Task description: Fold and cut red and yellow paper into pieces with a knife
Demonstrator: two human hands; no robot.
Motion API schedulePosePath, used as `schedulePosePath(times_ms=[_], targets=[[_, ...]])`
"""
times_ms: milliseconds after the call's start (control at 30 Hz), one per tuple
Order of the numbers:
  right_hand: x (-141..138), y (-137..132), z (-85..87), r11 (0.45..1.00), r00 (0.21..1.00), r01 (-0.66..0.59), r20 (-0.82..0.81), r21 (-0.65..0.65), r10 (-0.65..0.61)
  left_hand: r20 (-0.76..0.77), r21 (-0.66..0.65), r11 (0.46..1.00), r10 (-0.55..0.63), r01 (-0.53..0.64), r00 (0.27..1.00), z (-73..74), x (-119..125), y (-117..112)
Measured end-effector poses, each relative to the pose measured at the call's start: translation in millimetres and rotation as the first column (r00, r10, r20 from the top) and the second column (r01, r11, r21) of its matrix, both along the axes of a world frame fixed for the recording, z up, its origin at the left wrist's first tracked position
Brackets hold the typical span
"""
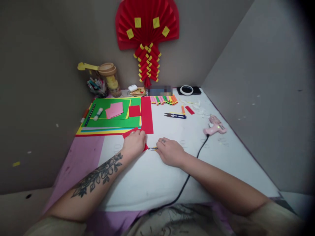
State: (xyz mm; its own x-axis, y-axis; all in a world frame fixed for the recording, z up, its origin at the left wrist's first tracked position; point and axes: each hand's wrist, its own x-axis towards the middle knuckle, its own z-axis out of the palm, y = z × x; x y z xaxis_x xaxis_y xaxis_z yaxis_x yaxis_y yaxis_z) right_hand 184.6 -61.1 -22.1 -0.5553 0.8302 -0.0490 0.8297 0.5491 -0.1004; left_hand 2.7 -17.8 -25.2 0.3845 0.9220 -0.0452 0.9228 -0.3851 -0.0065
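My left hand point(134, 142) lies curled on a small piece of red paper point(145, 147) at the middle of the white table point(137, 177); red corners stick out above and to the right of the fingers. My right hand point(169, 151) is closed in a pinch on a thin yellow-and-dark tool point(153, 148), whose tip touches the paper's right corner. I cannot make out what kind of tool it is. Both forearms rest on the table.
A stack of coloured sheets point(110, 118) and a red strip point(147, 114) lie at the back left. Thread snips point(175, 115), rolled paper tubes point(164, 99), a pink glue gun point(214, 126) with its black cord point(194, 160), a pen jar point(98, 87) and a tape roll point(186, 89) are behind. Grey walls stand close on both sides.
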Motion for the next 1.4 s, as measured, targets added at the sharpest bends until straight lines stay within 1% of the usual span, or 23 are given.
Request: schedulePosePath(times_ms=[233, 500, 567, 700, 767, 867, 1000, 1200, 1400], targets=[[-9.3, -3.3, 1.9, 1.0, 1.0, 0.028, 0.014, -0.008, -0.028, 0.011, 0.023, 1.0, -0.012, 0.011, 1.0, -2.6, -0.5, 1.2], [-12.7, -14.2, 0.7, 0.997, 0.997, 0.078, 0.01, -0.027, -0.077, 0.012, 0.026, 1.0, -0.015, 0.014, 1.0, -0.7, 0.2, 0.5], [-13.2, -16.5, 0.6, 0.994, 0.995, 0.099, 0.014, -0.038, -0.099, -0.002, 0.021, 0.999, -0.044, 0.044, 0.999, 0.0, -2.2, 4.4], [-14.5, -18.7, 0.9, 0.993, 0.993, 0.114, 0.021, -0.039, -0.113, -0.034, -0.047, 0.98, -0.196, 0.194, 0.98, 1.6, -10.1, 14.9], [-15.6, -19.2, 1.4, 0.992, 0.992, 0.125, 0.022, -0.033, -0.124, -0.038, -0.052, 0.972, -0.23, 0.227, 0.973, 1.6, -12.9, 17.2], [-19.2, -19.6, 2.3, 0.989, 0.989, 0.143, 0.024, -0.029, -0.143, -0.04, -0.029, 0.979, -0.204, 0.203, 0.978, 0.1, -13.7, 16.4], [-26.3, -19.6, 3.6, 0.986, 0.986, 0.162, 0.031, -0.042, -0.161, -0.034, -0.048, 0.981, -0.192, 0.191, 0.981, -1.9, -12.4, 14.6], [-28.0, -24.5, 5.8, 0.988, 0.989, 0.148, 0.034, -0.041, -0.147, -0.01, -0.044, 0.985, -0.168, 0.168, 0.986, -2.4, -12.5, 14.0], [-32.8, -25.5, 8.0, 0.985, 0.986, 0.16, 0.057, -0.066, -0.156, -0.001, -0.036, 0.985, -0.168, 0.168, 0.986, -3.8, -12.0, 13.0]])
